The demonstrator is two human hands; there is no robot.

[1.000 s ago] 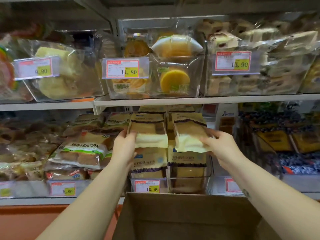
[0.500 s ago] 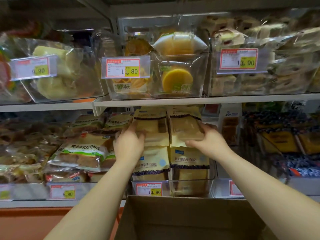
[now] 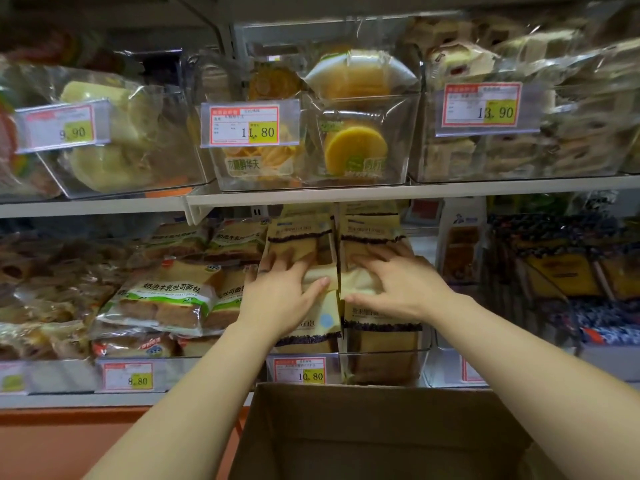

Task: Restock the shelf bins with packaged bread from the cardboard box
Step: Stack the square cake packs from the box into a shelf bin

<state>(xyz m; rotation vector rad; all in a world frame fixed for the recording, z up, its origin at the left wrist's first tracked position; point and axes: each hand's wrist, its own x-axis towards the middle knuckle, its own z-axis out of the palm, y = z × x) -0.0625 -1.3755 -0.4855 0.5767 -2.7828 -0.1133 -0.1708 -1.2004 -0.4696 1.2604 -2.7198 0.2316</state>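
Two tan bread packages with dark bands, the left package [image 3: 298, 237] and the right package [image 3: 370, 233], lie side by side on top of the stack in the clear bin [image 3: 381, 368] on the lower shelf. My left hand [image 3: 280, 289] lies flat on the left one with fingers spread, thumb against its pale front end. Spread over the right one, my right hand [image 3: 398, 285] presses it the same way. More of the same packages [image 3: 381, 320] stand below them in the bin. The open cardboard box [image 3: 363, 427] sits just under my forearms; its inside is not visible.
The upper shelf edge [image 3: 346, 197] runs close above the two packages. Bags of milk toast [image 3: 162, 299] fill the bin to the left, dark packets [image 3: 571, 271] the one to the right. Clear bins with round cakes [image 3: 353, 147] stand above. A 10.80 price tag [image 3: 299, 370] fronts the bin.
Both hands carried the two packages up and back into the bin, setting them on the stack. The hands went from gripping the package ends to lying flat over them.
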